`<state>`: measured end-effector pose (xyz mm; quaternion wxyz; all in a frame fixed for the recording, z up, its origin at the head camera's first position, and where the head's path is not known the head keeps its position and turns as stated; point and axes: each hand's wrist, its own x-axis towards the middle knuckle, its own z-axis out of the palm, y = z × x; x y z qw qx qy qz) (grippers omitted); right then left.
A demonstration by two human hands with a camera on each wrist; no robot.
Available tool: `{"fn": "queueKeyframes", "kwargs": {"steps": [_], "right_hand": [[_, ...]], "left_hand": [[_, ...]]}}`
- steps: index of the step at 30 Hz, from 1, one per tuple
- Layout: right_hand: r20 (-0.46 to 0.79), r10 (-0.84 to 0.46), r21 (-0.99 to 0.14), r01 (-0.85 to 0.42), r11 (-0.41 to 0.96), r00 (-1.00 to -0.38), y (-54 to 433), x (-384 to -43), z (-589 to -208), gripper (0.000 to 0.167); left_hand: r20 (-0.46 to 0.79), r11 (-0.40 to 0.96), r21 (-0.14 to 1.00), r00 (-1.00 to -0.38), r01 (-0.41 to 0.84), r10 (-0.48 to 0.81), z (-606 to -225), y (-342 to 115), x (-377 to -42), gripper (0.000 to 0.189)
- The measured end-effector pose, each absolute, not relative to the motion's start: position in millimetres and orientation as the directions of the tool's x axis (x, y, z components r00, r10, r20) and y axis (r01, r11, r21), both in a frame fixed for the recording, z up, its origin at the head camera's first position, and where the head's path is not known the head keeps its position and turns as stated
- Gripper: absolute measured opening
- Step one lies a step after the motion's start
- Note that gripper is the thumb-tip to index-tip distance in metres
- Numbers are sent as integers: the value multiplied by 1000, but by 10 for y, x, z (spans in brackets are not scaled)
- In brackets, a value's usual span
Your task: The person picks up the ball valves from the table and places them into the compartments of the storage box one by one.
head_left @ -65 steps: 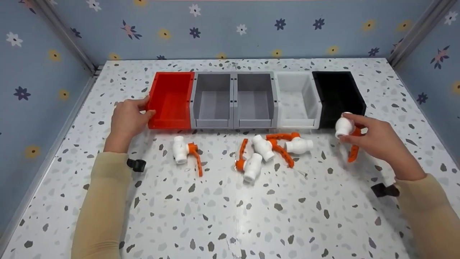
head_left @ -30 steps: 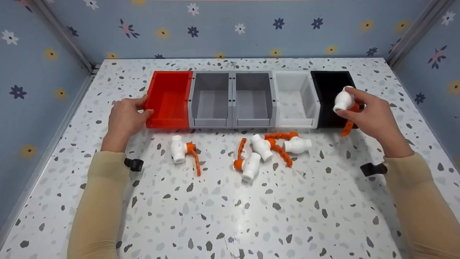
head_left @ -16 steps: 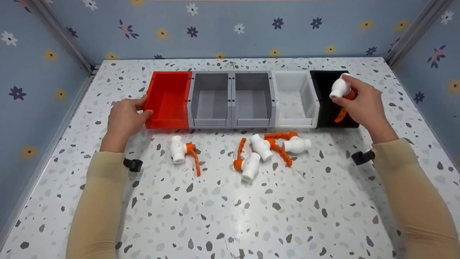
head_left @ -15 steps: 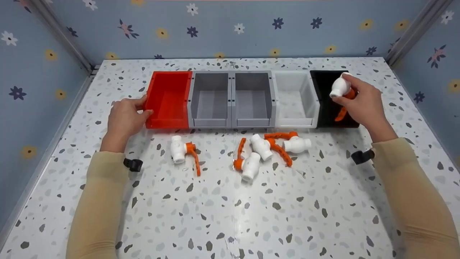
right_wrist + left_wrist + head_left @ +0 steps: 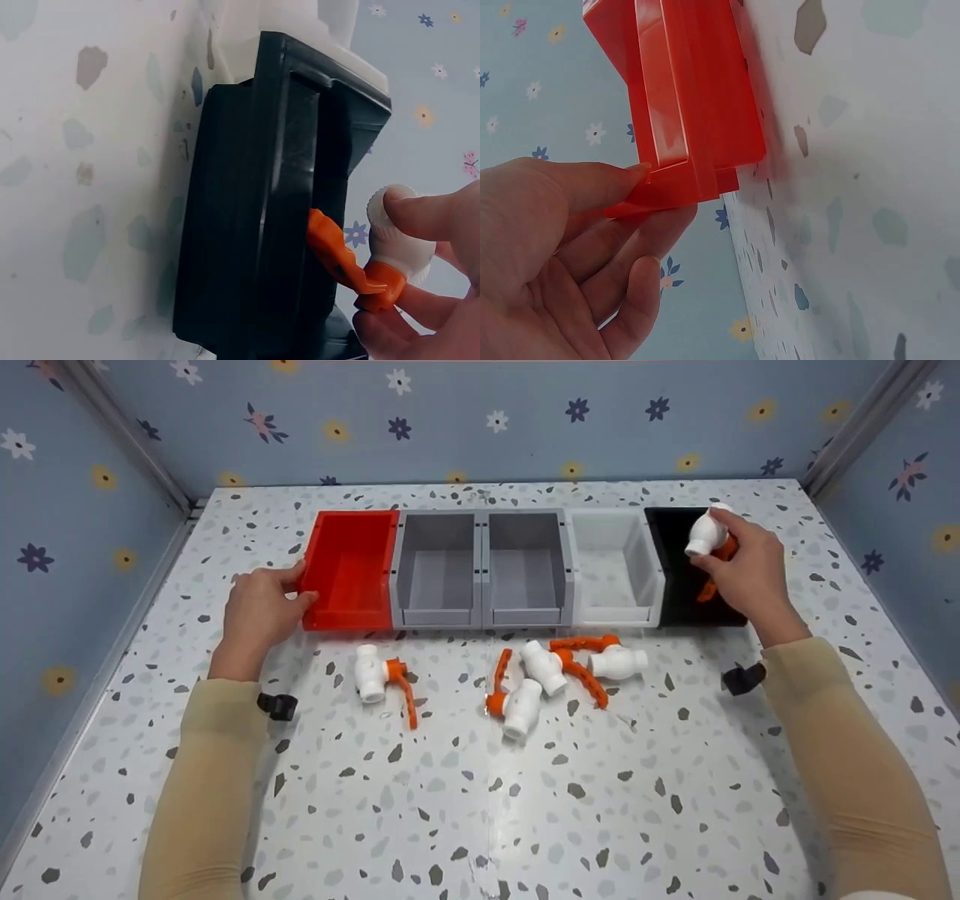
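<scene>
My left hand grips the side wall of the red bin, thumb on one face and fingers behind, as the left wrist view shows. Between thumb and fingers of my right hand is a white ball valve with an orange lever handle. It is held over the black bin, its lever dipping past the front lip in the right wrist view. More such ball valves lie on the table: one ball valve below the red bin, and a cluster with a ball valve nearest me.
Between the red and black bins stand two grey bins and a white bin, all side by side in a row. The speckled table is bounded by blue flowered panels at the back and sides.
My right hand has lifted the ball valve from in front of the black bin and carried it away from me, over the bin. My left hand keeps its grip on the red bin.
</scene>
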<state>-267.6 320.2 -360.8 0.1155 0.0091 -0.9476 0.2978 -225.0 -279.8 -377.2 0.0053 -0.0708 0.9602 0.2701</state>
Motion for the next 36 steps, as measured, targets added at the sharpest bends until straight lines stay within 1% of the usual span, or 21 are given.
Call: {"fn": "queueKeyframes", "kwargs": {"steps": [6,13,25,36], "right_hand": [[237,18,-535,-115,837,-971,3151,-2699,-3674,68],[181,-1,-526,-98,845,-983,3132,-2708,-3736,67],[137,-45,-482,-106,870,-990,3112,-2758,-3808,65],[147,-76,-388,-129,913,-986,3093,-2806,-3888,60]], "left_hand": [[-39,847,514,-990,-136,-135,-3777,-2802,-2239,57],[-53,846,515,-990,-139,-130,-3781,-2792,-2240,58],[-49,849,513,-992,-124,-116,-3777,-2786,-2258,58],[-58,832,536,-990,-142,-132,-3768,-2784,-2257,58]]}}
